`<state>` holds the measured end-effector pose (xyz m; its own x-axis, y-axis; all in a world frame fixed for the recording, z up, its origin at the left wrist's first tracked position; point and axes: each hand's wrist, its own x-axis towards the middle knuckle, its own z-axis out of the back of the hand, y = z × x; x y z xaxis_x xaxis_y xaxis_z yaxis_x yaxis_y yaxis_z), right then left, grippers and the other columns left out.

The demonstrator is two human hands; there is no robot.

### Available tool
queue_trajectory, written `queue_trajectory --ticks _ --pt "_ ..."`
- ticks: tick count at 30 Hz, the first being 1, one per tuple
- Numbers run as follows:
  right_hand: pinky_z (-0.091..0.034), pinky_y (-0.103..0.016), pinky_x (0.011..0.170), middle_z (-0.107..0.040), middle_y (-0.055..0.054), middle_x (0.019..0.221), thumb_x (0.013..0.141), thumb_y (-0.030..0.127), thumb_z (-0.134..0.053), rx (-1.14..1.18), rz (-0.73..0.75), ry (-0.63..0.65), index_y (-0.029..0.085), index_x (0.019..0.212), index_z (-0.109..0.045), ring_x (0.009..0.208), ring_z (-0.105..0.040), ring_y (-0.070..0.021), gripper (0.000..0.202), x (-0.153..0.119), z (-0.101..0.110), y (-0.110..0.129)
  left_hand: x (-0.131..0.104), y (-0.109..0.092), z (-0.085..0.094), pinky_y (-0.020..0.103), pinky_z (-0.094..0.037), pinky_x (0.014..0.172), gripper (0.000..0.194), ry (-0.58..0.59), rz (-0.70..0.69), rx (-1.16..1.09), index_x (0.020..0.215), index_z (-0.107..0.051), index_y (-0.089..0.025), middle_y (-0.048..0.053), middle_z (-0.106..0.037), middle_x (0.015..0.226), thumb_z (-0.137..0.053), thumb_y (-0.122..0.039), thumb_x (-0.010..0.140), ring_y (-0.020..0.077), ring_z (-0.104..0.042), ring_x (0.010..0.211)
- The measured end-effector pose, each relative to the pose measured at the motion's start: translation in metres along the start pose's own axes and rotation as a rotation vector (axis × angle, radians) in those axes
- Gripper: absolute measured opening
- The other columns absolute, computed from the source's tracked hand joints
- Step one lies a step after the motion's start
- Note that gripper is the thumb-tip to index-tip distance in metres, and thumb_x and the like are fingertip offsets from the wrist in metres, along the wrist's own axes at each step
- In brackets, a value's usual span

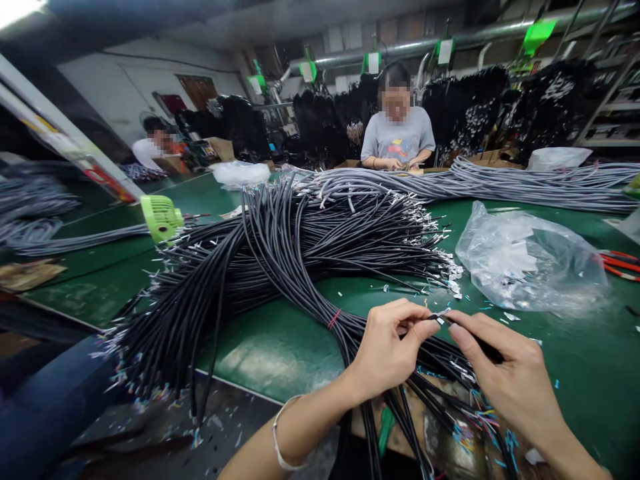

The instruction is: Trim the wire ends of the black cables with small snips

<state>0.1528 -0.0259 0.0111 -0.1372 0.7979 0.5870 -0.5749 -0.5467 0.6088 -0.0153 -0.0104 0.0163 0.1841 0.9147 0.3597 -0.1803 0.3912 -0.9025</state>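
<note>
Black, thin cable end (442, 317) lies almost crosswise, right of frame centre, equally near left hand (387, 347) and right hand (520, 373), whose fingertips both pinch it.

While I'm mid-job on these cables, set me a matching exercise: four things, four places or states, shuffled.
1. Left hand
2. Red tie
3. Nearest plastic bag
4. Red-handled tool

A. Contains white scraps
B. At the right edge of the view
C. Has a white wristband on its arm
D. Around a bundle of black cables

Pairs: 1-C, 2-D, 3-A, 4-B
</note>
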Motion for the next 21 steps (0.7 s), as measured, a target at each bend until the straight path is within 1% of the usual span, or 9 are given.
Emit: queue_trajectory --ticks 4,5,7,9,11,13,15,18,21 --pt "-0.047 -0.020 0.064 -0.067 0.002 0.081 0.087 0.021 -0.058 0.023 0.051 0.053 0.024 0.100 -0.067 0.069 -0.061 -0.0101 0.017 0.001 0.004 0.000 0.005 -0.002 0.009 0.019 -0.026 0.041 0.034 0.245 0.168 -0.284 0.069 -0.062 -0.009 -0.002 -0.044 0.052 -0.054 -0.037 0.085 0.0048 -0.035 0.041" --pt "-0.046 -0.021 0.065 -0.067 0.002 0.081 0.087 0.021 -0.058 0.018 0.055 0.061 0.025 0.100 -0.067 0.069 -0.061 -0.0102 0.016 0.001 0.005 -0.001 0.005 -0.002 0.011 0.019 -0.025 0.039 0.036 0.285 0.187 -0.308 0.069 -0.061 -0.008 -0.003 -0.042 0.050 -0.053 -0.039 0.085 0.0044 -0.033 0.039" --pt "-0.046 -0.022 0.067 -0.066 0.001 0.084 0.085 0.023 -0.060 -0.013 0.063 0.044 0.024 0.100 -0.065 0.072 -0.060 -0.0114 0.016 0.002 0.008 -0.002 0.005 -0.004 0.014 0.019 -0.025 0.040 0.037 0.301 0.167 -0.263 0.069 -0.062 -0.008 -0.003 -0.042 0.049 -0.051 -0.039 0.087 0.0048 -0.034 0.040" --pt "-0.046 -0.024 0.068 -0.063 -0.001 0.088 0.082 0.025 -0.064 -0.054 0.076 0.009 0.023 0.104 -0.063 0.075 -0.059 -0.0131 0.023 0.002 0.012 -0.003 0.003 -0.006 0.015 0.019 -0.027 0.044 0.036 0.267 0.094 -0.129 0.068 -0.063 -0.009 -0.002 -0.044 0.051 -0.048 -0.034 0.089 0.0058 -0.037 0.045" --pt "-0.045 -0.025 0.066 -0.060 -0.002 0.090 0.079 0.023 -0.067 -0.085 0.118 -0.004 0.022 0.111 -0.060 0.075 -0.057 -0.0137 0.033 0.001 0.015 -0.003 0.001 -0.008 0.013 0.020 -0.030 0.049 0.034 0.252 0.000 0.026 0.067 -0.064 -0.010 -0.001 -0.049 0.054 -0.046 -0.027 0.091 0.0070 -0.041 0.050" --pt "-0.044 -0.024 0.065 -0.057 -0.002 0.091 0.080 0.012 -0.061 -0.098 0.185 0.021 0.023 0.110 -0.060 0.075 -0.056 -0.0128 0.033 0.000 0.017 -0.003 0.000 -0.008 0.011 0.021 -0.033 0.054 0.032 0.250 -0.115 0.168 0.069 -0.064 -0.011 0.000 -0.053 0.057 -0.045 -0.022 0.091 0.0082 -0.045 0.054" --pt "-0.043 -0.023 0.064 -0.056 -0.001 0.090 0.078 0.000 -0.052 -0.073 0.213 0.064 0.022 0.101 -0.062 0.074 -0.056 -0.0121 0.034 -0.001 0.018 -0.002 -0.001 -0.006 0.010 0.022 -0.035 0.057 0.027 0.231 -0.246 0.302 0.074 -0.066 -0.012 0.002 -0.056 0.061 -0.047 -0.021 0.090 0.0099 -0.048 0.057" --pt "-0.042 -0.024 0.060 -0.056 -0.001 0.081 0.076 -0.002 -0.046 0.013 0.112 0.160 0.020 0.087 -0.061 0.069 -0.054 -0.0126 0.029 -0.001 0.019 0.000 -0.002 0.001 0.009 0.023 -0.036 0.055 0.023 0.216 -0.388 0.462 0.084 -0.068 -0.013 0.004 -0.060 0.066 -0.048 -0.023 0.090 0.0118 -0.051 0.059" --pt "-0.040 -0.026 0.056 -0.056 -0.002 0.073 0.078 0.002 -0.046 0.057 -0.012 0.280 0.019 0.073 -0.059 0.064 -0.053 -0.0142 0.022 0.003 0.018 0.000 -0.002 0.007 0.009 0.022 -0.039 0.057 0.020 0.274 -0.449 0.498 0.088 -0.067 -0.015 0.004 -0.063 0.071 -0.047 -0.018 0.090 0.0122 -0.055 0.064"
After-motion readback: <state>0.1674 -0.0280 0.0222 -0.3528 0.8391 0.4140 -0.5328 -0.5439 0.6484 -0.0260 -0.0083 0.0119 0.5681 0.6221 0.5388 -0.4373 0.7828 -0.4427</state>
